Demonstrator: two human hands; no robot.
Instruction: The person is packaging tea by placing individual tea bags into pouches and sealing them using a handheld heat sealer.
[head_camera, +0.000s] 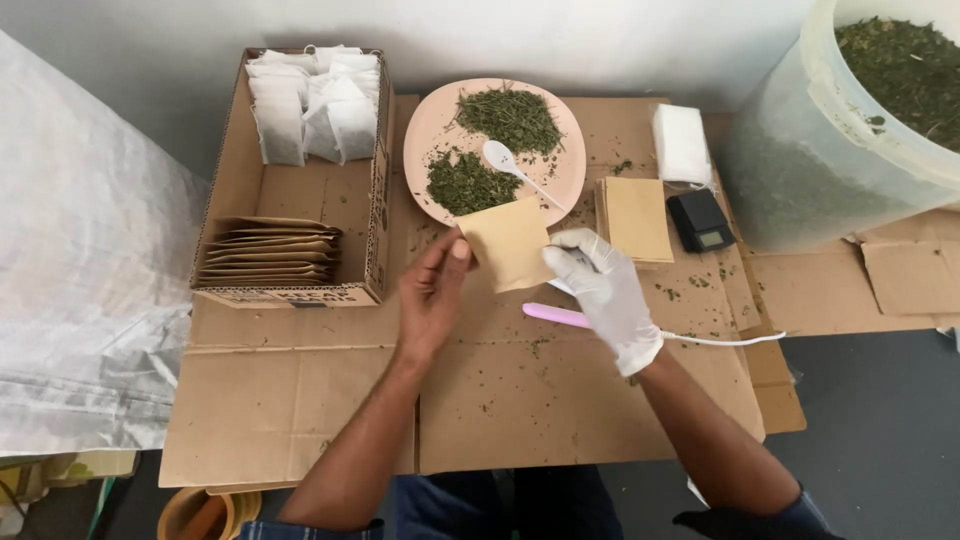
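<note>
A small tan paper pouch is held between both hands above the flattened cardboard sheet. My bare left hand pinches its left edge. My right hand, in a white glove, grips its right edge. Just behind the pouch sits a pink plate with two heaps of dried green herbs and a white plastic spoon. A pink tool with a white cord lies on the cardboard under my right hand.
A cardboard box at the left holds white filter bags and stacked tan pouches. More tan pouches, white bags and a small black scale lie right of the plate. A big translucent bucket of herbs stands at far right.
</note>
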